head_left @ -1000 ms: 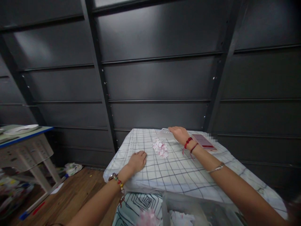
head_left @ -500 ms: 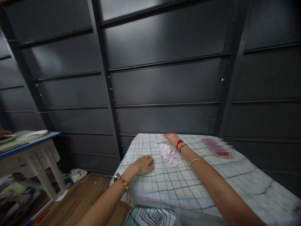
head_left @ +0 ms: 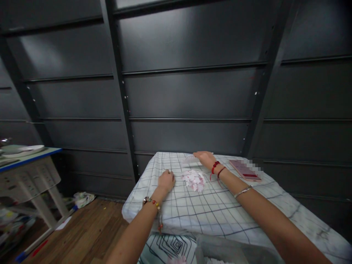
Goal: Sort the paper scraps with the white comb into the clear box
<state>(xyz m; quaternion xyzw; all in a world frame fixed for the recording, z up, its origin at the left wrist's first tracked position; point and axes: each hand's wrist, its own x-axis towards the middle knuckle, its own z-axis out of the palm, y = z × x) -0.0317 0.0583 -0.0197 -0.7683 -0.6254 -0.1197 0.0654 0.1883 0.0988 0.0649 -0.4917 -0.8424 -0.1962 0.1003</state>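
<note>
Beside checked cloth (head_left: pixel 198 211), a tub (head_left: pixel 238 248) holds paper (head_left: pixel 216 261); right grip (head_left: pixel 205 158) pinches translucent sheet (head_left: pixel 189 160), left grip (head_left: pixel 166 180) unclear.

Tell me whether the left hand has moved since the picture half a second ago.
Yes: judged against the far edge of the checked cloth, the left hand has shifted forward, closer to that edge.

Free passage over checked cloth (head_left: pixel 202 211) between forearms (head_left: pixel 132 234); paper scraps (head_left: pixel 194 179), then wall (head_left: pixel 189 135), beyond.
</note>
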